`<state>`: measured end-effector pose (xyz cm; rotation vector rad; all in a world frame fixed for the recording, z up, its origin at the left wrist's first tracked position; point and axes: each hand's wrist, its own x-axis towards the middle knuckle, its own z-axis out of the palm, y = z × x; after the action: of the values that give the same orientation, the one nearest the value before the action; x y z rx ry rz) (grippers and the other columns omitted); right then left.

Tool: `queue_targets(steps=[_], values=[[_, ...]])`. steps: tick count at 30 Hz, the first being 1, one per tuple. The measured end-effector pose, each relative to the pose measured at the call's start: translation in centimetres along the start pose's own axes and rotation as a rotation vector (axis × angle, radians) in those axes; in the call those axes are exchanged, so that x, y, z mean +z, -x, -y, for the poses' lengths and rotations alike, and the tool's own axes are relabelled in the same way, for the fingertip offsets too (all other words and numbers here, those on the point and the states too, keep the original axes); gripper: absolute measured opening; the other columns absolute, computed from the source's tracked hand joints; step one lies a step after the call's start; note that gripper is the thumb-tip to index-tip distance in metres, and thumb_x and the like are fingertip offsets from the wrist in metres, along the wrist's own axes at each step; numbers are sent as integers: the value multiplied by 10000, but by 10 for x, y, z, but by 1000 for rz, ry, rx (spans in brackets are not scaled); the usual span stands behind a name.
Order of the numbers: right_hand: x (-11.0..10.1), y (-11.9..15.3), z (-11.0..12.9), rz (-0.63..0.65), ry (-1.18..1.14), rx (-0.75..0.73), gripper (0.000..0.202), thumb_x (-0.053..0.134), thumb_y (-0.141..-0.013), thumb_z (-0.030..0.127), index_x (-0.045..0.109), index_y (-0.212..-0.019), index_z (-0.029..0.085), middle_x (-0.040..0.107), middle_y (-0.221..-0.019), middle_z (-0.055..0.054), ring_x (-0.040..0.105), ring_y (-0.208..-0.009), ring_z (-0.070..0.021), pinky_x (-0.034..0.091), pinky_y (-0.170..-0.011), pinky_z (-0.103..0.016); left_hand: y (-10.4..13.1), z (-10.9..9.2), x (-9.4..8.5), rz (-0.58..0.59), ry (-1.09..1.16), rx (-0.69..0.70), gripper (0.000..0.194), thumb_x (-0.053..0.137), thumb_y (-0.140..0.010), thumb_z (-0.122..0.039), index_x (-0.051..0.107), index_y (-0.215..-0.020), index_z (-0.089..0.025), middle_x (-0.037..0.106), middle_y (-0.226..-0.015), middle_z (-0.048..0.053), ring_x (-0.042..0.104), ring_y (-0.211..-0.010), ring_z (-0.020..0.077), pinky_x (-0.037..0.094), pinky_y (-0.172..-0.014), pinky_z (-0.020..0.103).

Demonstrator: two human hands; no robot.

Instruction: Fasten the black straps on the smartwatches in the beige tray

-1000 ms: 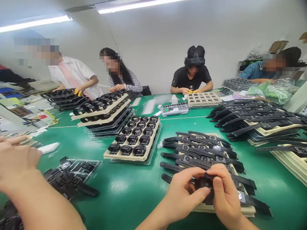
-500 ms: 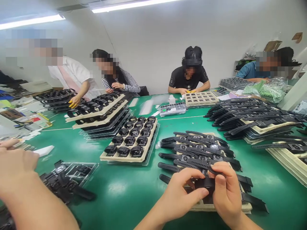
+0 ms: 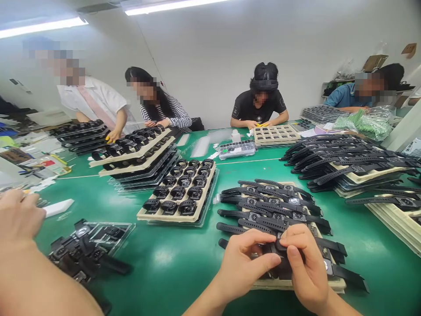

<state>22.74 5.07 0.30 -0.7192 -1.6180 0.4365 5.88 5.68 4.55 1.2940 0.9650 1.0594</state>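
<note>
My left hand [image 3: 245, 263] and my right hand [image 3: 304, 265] meet over the near end of a beige tray [image 3: 296, 284]. Between their thumbs and fingers they pinch a black watch [image 3: 279, 253] with its strap. The tray carries several black watches with straps laid flat [image 3: 272, 210]. Most of the held watch is hidden by my fingers.
A tray of strapped watches [image 3: 180, 191] lies left of mine, with stacked trays [image 3: 138, 153] behind it and more stacks [image 3: 348, 162] at the right. A neighbour's arm [image 3: 29, 263] crosses the near left beside a clear tray [image 3: 95, 241]. Several people work across the green table [image 3: 184, 259].
My hands have drawn closer together on the watch, and my right thumb now presses on its top. The neighbour's arm at the left has shifted slightly lower.
</note>
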Motion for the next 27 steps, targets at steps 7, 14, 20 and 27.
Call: queue_targets(steps=[7,14,20,27], values=[[-4,-1,-3,73,-45,17,181,396,-1058,171,569,-1061,226,536,-944,-41,517,-873,-203,435,-721,-345,-1,-2,0,-8,-62,3,258,829,-672,-258,809,-916,-175,732,-825,55,583,-603,119,473,-551,219],[-5,-11,-2,245,-46,54,185,406,-1046,135,557,-1088,233,507,-964,-37,519,-868,-187,468,-730,-318,-4,-2,-3,6,-67,-27,258,820,-703,-240,779,-949,-176,746,-885,58,664,-779,166,514,-716,242],[0,-5,-3,-16,-31,28,99,465,-1052,197,551,-1071,240,534,-995,-42,535,-933,-188,482,-739,-291,-1,-1,-1,3,39,-44,359,814,-700,-228,726,-1046,-188,743,-975,60,673,-844,174,525,-722,232],[-5,-6,-5,49,-102,125,95,561,-1008,191,611,-950,247,589,-913,-35,579,-832,-197,498,-693,-307,-1,-4,0,-38,-37,-45,212,792,-684,-225,759,-875,-139,748,-828,69,664,-777,188,518,-703,267]])
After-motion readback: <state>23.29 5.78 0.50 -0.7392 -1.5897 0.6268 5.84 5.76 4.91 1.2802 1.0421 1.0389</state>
